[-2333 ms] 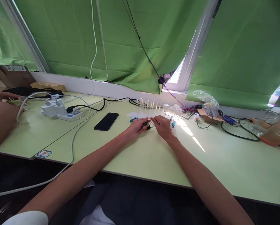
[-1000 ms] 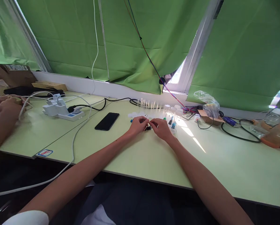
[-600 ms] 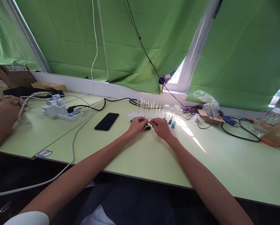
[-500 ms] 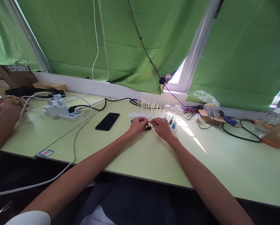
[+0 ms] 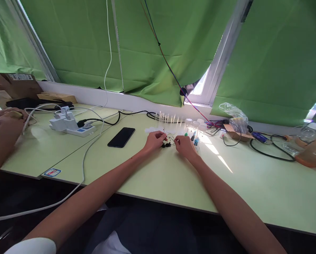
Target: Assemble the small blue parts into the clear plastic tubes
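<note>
My left hand [image 5: 156, 140] is closed in a pinch over the table, fingertips pressed together on something too small to name. To its right, my right hand [image 5: 184, 145] also has thumb and finger together; what they grip, if anything, cannot be made out. Small black pieces [image 5: 166, 144] lie on the table between the two hands. Just behind the fingers stand several thin, clear upright rods [image 5: 170, 120]. Close to the right hand are a green piece [image 5: 186, 134] and blue pieces [image 5: 196, 141] on thin sticks. White-capped jars [image 5: 196, 122] stand behind them.
A black phone [image 5: 121, 137] lies left of my hands. Further left are a white power strip [image 5: 72, 127] with plugs and a co-worker's hands [image 5: 6, 118]. A white cable [image 5: 84, 158] crosses the table edge. On the right are a small cardboard box [image 5: 238, 133] and an orange bottle [image 5: 313, 151].
My hands have moved apart from fingertips nearly touching; the right has shifted slightly right. More of the black pieces and the green piece now show.
</note>
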`<state>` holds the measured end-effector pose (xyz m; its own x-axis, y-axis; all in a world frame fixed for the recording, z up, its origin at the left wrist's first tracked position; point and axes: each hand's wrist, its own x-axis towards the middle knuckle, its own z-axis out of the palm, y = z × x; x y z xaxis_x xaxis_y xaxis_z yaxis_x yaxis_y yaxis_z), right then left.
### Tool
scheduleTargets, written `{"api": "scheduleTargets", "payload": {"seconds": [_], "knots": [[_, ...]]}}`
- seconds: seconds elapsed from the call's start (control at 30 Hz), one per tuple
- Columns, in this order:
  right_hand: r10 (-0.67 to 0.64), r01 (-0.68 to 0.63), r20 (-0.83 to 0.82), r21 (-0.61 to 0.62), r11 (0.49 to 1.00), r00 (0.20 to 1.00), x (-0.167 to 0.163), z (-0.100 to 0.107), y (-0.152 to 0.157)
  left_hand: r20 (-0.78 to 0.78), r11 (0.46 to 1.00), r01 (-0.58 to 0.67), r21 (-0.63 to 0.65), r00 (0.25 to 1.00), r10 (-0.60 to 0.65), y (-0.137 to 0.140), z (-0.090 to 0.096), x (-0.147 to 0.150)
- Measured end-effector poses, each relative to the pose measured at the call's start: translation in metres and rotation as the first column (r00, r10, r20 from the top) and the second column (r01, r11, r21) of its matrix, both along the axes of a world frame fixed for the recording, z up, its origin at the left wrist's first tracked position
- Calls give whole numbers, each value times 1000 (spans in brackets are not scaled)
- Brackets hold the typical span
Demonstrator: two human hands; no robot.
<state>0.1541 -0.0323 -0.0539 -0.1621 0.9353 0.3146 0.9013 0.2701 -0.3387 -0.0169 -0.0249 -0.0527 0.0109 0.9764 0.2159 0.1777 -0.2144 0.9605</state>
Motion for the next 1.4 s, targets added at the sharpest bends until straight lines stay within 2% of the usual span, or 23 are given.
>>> {"api": "scheduleTargets", "payload": {"seconds": [0.13,0.27,0.5,0.57,0.7,0.87,1.13,1.27,1.4], "knots": [[11,-8,73,-42,999,997,0,-2,0,-69,999,34,30,997,-31,-3,-1,1],[46,-39,119,-55,998,992,-1,-4,1,-55,998,63,12,997,-62,-6,1,2],[68,-58,185,-62,996,980,-1,-7,2,202,985,165,-44,967,-153,0,-3,6],[72,-62,189,-54,997,979,-1,-7,1,229,985,167,-45,961,-152,1,-3,6],[89,-82,192,-42,996,977,0,-6,-1,143,992,126,-20,982,-122,-2,-1,5],[91,-85,187,-41,996,978,0,-4,-3,34,998,1,56,999,-3,-4,0,4],[75,-72,126,-33,997,989,-1,-4,-3,104,989,-142,50,985,136,3,-4,1],[86,-86,64,-9,996,994,-3,-4,-3,128,988,-152,39,981,146,5,-4,0],[159,-161,47,37,986,986,-5,-3,-2,138,988,-149,42,980,142,5,-4,1]]}}
